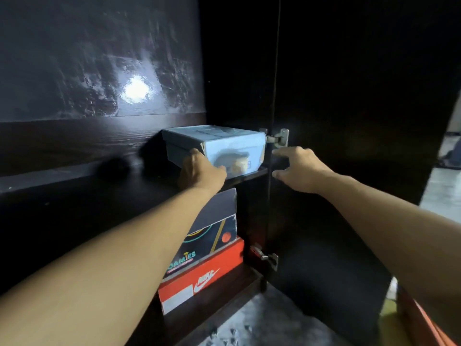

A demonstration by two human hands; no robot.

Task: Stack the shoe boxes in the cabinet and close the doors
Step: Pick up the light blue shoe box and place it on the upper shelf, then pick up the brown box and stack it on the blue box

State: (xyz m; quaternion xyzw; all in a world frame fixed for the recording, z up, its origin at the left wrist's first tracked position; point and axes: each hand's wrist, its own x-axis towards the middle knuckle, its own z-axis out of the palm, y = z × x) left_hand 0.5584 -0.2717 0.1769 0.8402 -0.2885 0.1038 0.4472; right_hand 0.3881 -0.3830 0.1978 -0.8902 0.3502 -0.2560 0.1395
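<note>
A light blue shoe box (219, 143) sits on the upper shelf (252, 174) of a dark cabinet, against its right side. My left hand (202, 171) grips the box's front lower-left corner. My right hand (299, 168) hovers just right of the box with fingers spread, holding nothing, close to the open right door (349, 121). In the compartment below, a dark box with a coloured "FOAMIES" print (212, 233) lies stacked on a red and white Nike box (204, 275).
The right door stands open, held by an upper hinge (278, 139) and a lower hinge (267, 257). The left part of the shelf (74, 176) is dim. Grey floor (262, 325) lies below. An orange thing (424, 320) sits at the lower right.
</note>
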